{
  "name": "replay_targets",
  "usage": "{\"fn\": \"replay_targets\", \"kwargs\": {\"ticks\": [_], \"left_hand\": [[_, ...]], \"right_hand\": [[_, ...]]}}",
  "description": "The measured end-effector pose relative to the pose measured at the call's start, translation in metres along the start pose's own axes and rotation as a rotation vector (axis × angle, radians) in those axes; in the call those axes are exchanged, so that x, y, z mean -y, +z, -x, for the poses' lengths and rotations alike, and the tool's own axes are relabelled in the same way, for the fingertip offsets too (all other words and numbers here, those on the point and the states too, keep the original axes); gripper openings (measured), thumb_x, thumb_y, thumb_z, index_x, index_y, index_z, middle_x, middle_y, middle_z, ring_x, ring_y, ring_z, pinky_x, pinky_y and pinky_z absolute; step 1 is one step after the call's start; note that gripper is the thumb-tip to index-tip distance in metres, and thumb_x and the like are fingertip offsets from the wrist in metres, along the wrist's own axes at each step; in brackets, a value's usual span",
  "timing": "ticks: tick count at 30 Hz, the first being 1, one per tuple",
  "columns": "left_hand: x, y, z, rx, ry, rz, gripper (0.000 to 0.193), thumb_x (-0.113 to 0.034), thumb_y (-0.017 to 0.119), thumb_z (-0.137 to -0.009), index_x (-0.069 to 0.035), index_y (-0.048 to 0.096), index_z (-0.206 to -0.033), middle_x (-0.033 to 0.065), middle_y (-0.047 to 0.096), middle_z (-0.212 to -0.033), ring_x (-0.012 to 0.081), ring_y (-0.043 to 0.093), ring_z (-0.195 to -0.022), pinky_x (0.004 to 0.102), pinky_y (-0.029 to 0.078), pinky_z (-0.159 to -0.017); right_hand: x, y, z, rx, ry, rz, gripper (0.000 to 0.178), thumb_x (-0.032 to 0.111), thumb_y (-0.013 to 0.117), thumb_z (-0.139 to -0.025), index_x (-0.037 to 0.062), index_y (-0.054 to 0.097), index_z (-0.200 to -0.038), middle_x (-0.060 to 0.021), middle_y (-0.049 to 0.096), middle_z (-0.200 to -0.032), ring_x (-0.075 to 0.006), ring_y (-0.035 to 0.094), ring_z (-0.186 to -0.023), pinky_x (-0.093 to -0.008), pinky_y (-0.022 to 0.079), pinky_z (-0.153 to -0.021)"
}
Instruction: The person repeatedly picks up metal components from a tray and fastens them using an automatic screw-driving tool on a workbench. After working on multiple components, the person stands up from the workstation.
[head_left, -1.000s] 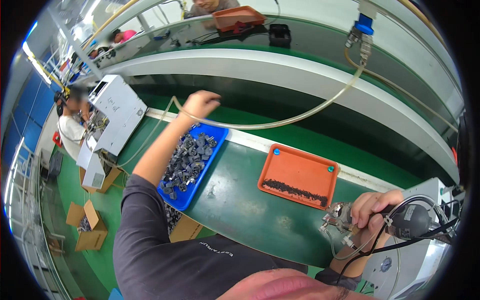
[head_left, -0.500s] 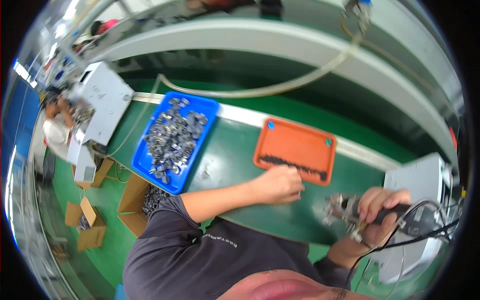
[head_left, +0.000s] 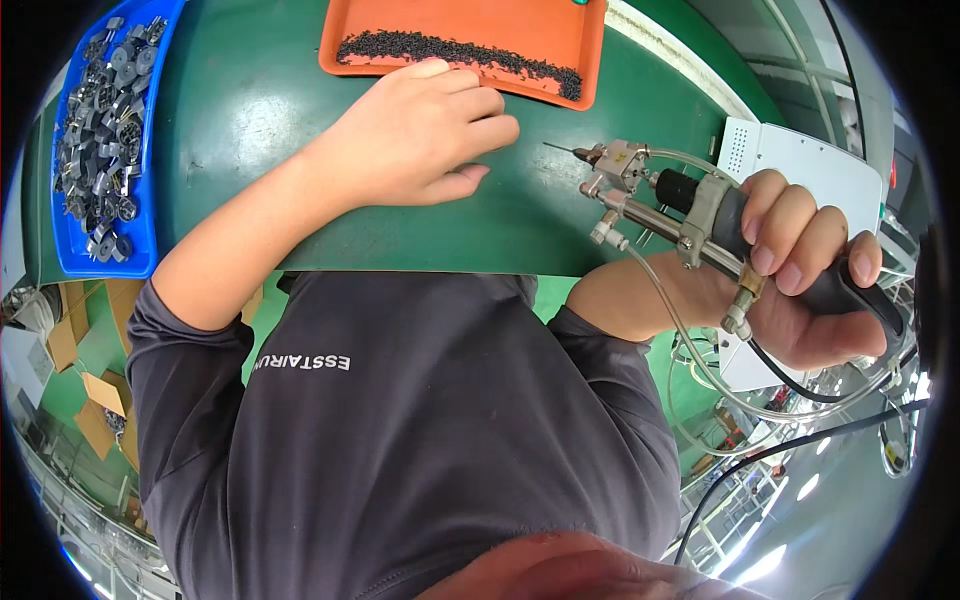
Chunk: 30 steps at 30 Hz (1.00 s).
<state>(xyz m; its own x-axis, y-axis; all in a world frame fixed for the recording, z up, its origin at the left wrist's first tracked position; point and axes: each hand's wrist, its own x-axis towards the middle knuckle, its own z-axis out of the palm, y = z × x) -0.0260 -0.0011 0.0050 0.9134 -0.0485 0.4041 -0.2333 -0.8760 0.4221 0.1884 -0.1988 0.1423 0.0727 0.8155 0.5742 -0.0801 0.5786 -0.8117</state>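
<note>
My left hand (head_left: pixel 420 135) hangs over the green bench, just at the near edge of an orange tray (head_left: pixel 455 15). Its fingers are curled; whether they hold anything is hidden. Small black screw-like pieces (head_left: pixel 460 55) lie in a band along the tray's near side. At the right, my right hand (head_left: pixel 800 270) is wrapped around the black grip of a hand-held tool (head_left: pixel 620 165) with metal fittings, clear tubes and a thin needle-like tip. That tip points left toward my left hand and stays apart from it.
A blue tray (head_left: pixel 152 170) of grey and metal parts stands at the left on the green bench (head_left: pixel 260 90). A white box-shaped unit (head_left: pixel 800 165) sits at the right. Tubes and a black cable (head_left: pixel 800 440) trail from the tool. Open cartons (head_left: pixel 105 395) stand on the floor.
The view has shifted, so both trays appear further up and left. The tool is seen larger and sharper, still in my right hand. My left hand remains near the orange tray, fingers curled.
</note>
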Motion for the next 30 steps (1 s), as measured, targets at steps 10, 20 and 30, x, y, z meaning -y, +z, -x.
{"fn": "replay_targets", "kwargs": {"ticks": [10,20,30], "left_hand": [[0.003,0.021,-0.004,-0.113,0.095,0.123,0.017,-0.015,0.08,-0.079,-0.005,0.076,-0.092,0.0038,0.074,-0.11,0.0218,0.065,-0.091,0.0369,0.054,-0.079],[0.001,0.021,-0.007,-0.108,0.05,0.136,0.018,-0.014,0.081,-0.079,-0.004,0.077,-0.093,0.0032,0.075,-0.108,0.0223,0.065,-0.088,0.0375,0.054,-0.079],[-0.004,0.023,-0.006,-0.116,-0.022,0.159,0.012,-0.012,0.079,-0.08,-0.004,0.077,-0.089,0.0025,0.075,-0.107,0.0222,0.064,-0.089,0.0384,0.052,-0.081]], "right_hand": [[-0.003,0.009,0.004,-0.077,0.029,0.041,0.063,0.067,0.054,-0.099,0.0123,0.061,-0.129,-0.0008,0.059,-0.081,-0.0164,0.055,-0.071,-0.0349,0.037,-0.072],[-0.011,0.015,-0.002,0.003,0.074,0.062,0.064,0.07,0.052,-0.098,0.0154,0.059,-0.131,-0.0009,0.058,-0.083,-0.0163,0.055,-0.072,-0.0345,0.039,-0.069],[-0.014,0.013,-0.007,0.064,0.104,0.08,0.063,0.069,0.052,-0.099,0.0153,0.059,-0.131,-0.0012,0.057,-0.083,-0.017,0.054,-0.072,-0.0351,0.039,-0.068]]}}
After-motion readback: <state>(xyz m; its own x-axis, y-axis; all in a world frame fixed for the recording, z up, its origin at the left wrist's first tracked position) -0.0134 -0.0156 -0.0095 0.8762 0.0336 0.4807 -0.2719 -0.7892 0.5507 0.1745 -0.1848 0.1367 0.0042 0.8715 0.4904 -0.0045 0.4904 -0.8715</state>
